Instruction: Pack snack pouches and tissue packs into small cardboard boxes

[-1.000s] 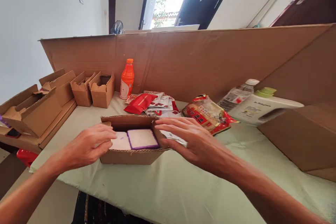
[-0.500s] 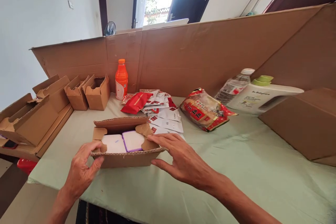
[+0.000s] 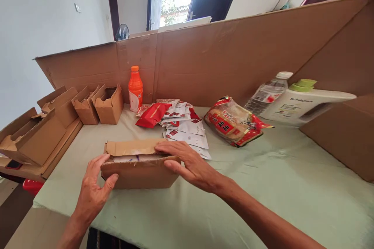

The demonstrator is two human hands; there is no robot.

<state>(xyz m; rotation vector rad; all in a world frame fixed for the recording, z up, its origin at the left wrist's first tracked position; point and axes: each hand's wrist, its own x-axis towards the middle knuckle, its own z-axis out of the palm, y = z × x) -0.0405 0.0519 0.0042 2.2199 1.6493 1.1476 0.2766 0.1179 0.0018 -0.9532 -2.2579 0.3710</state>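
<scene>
one cardboard box point(image 3: 140, 176) sits on the pale green cloth point(image 3: 175, 218); one left hand point(image 3: 95, 184), thumb and fingers spread, touches its left end. one right hand point(image 3: 189, 165), also spread, rests on its long flap point(image 3: 131, 148). beyond: one orange bottle point(image 3: 135, 89), one red snack bag point(image 3: 233, 122).
</scene>
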